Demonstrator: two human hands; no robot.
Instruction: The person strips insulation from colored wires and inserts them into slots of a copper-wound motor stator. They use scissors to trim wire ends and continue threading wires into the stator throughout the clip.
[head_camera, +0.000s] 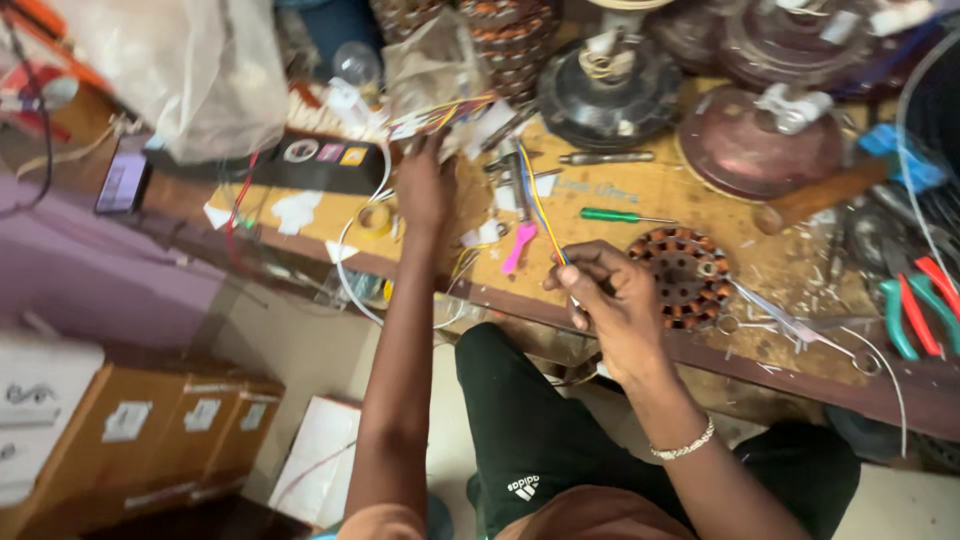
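The right hand (615, 300) pinches a few coloured wires (540, 205) at the table's (650, 190) near edge, just beside the copper-wound stator (685, 275), which lies flat. The left hand (425, 190) reaches to the far edge, closed on a wire bundle (445, 112). By the look of it the wires are not yet joined to the stator, so the wiring seems barely begun.

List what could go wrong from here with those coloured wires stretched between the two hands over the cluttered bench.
1. The coloured wires run taut from the left hand to the right hand; a harder pull might slip them from either grip or strain them.
2. They pass over loose tools such as the green screwdriver and may snag or drag them.
3. The wound stator sits near the bench edge beside the right hand; a nudge could knock it off.
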